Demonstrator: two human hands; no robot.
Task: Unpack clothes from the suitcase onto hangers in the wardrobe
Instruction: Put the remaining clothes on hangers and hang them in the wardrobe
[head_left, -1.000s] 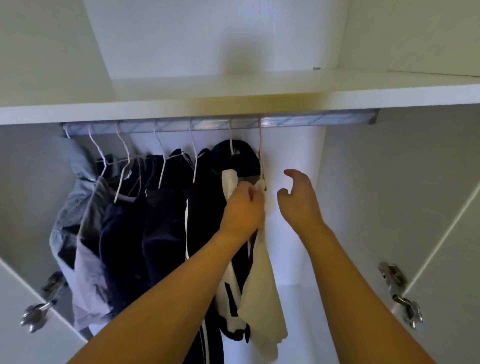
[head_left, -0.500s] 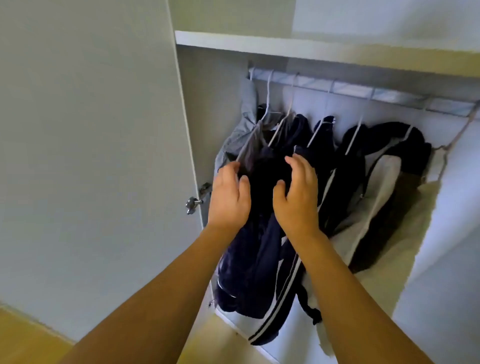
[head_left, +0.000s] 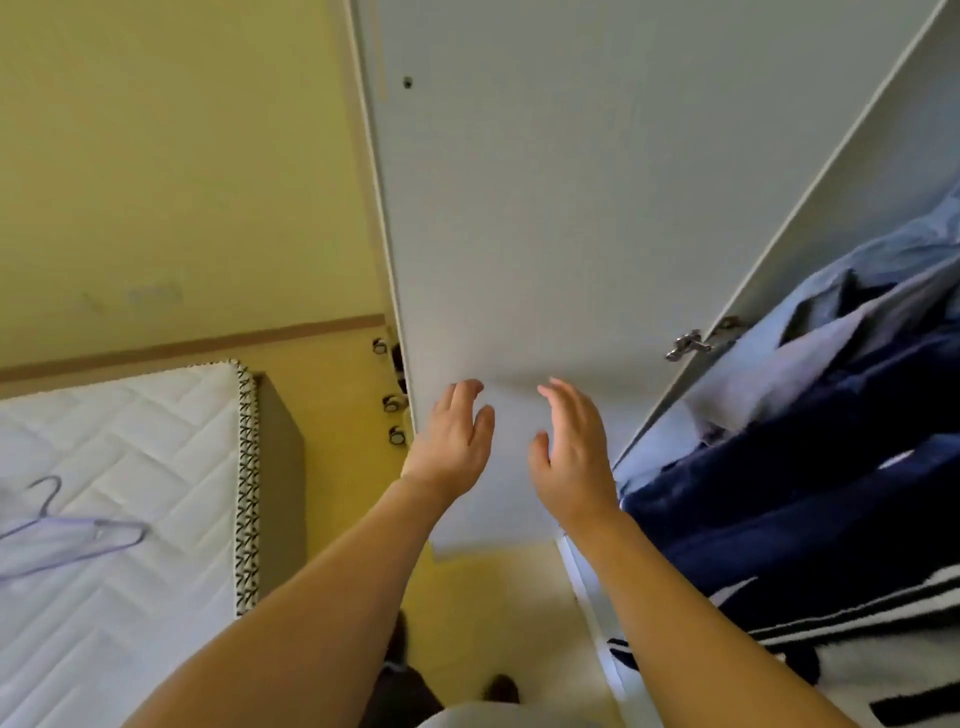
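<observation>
- Hung clothes (head_left: 810, 499) sit just right of the right hand, inside the wardrobe: navy pieces, a pale blue one above, a black-and-white striped one lowest. Likely already done items, bunched by the hinge side.
- Spare hangers (head_left: 67, 530) lie well left of the left hand on the mattress (head_left: 130, 447); likely staged there for the next garments. Exact count unclear, they overlap.
- Suitcase not in view; can't say where it is.
- Left hand (head_left: 451, 441): empty, fingers loosely spread and slightly bent, back to the camera, in front of the wardrobe door (head_left: 545, 208) near its left edge. Contact with the door can't be told.
- Right hand (head_left: 569, 457): empty too, fingers relaxed and parted, thumb out toward the left hand, level with it.
- Hands are apart, a clear gap between, holding nothing; both forearms reach forward and up from the bottom of the view.
- Judgement: between garments, hands free to go for a hanger or the next piece.
- Door hinge (head_left: 693, 343) up right of the right hand; three small round fittings (head_left: 393, 402) just left of the left hand; yellow wall (head_left: 171, 156) beyond.
</observation>
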